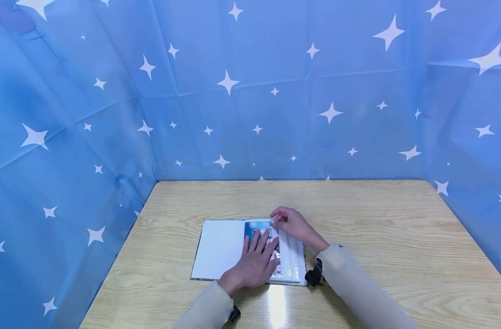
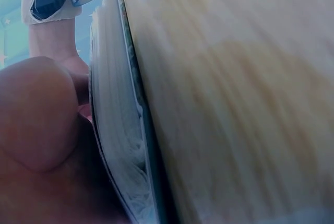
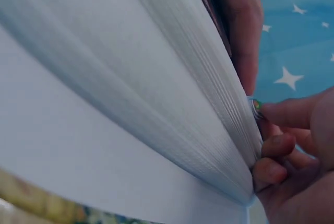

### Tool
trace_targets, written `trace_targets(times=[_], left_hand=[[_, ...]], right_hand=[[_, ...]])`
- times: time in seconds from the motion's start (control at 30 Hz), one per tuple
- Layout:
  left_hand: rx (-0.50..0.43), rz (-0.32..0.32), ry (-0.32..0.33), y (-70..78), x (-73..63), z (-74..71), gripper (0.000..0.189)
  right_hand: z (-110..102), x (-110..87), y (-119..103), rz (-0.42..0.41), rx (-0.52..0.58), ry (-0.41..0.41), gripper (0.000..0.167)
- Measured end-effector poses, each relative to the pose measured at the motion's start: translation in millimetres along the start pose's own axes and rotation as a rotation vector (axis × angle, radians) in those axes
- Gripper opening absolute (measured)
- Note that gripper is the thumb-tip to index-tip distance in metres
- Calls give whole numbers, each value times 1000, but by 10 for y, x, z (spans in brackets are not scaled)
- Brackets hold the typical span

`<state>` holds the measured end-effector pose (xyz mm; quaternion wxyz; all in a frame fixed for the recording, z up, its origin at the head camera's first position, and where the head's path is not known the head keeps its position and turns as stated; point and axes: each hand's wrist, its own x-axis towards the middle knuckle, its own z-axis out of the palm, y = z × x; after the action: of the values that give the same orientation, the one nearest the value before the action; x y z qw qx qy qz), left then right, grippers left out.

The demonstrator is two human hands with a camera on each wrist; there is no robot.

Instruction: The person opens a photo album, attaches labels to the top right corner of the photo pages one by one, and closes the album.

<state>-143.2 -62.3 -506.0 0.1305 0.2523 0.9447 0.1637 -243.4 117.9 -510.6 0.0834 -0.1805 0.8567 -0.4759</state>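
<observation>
A photo album lies spread on the table, a white inside cover at left and a photo in a clear sleeve at right. My left hand rests flat on that photo, fingers spread, hiding much of it. At the page's top edge, my right hand bends over with curled fingers. In the right wrist view its fingertips pinch a small green-and-orange piece at the edge of the pages; its kind I cannot tell. The left wrist view shows the album's thick page stack edge-on beside the left hand.
The wooden table extends around the album on all sides. A blue curtain with white stars stands behind the table and along both sides. Dark wrist cameras sit by the sleeves, the right one near the album's lower right corner.
</observation>
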Motion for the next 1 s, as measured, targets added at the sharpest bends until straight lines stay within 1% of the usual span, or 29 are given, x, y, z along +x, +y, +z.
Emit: trace_targets(times=[0.17,0.3,0.5,0.7,1.0], left_hand=[[4,-5,-5,-2,6,13,59],[-6,4,-5,-4,8,24,59],[-24,12,-5,-20,6,32,60],[-14,13,4,-30,10,58,61],[4,10,12,-51,40,116,59]], right_hand=[[28,5,3,27,-16,22,18],[38,15,10,54,-30,38,16],[55,38,-4,91,-40,42,15],[53,45,-22,123,-44,45,17],[63,56,-2,141,-26,60,22]])
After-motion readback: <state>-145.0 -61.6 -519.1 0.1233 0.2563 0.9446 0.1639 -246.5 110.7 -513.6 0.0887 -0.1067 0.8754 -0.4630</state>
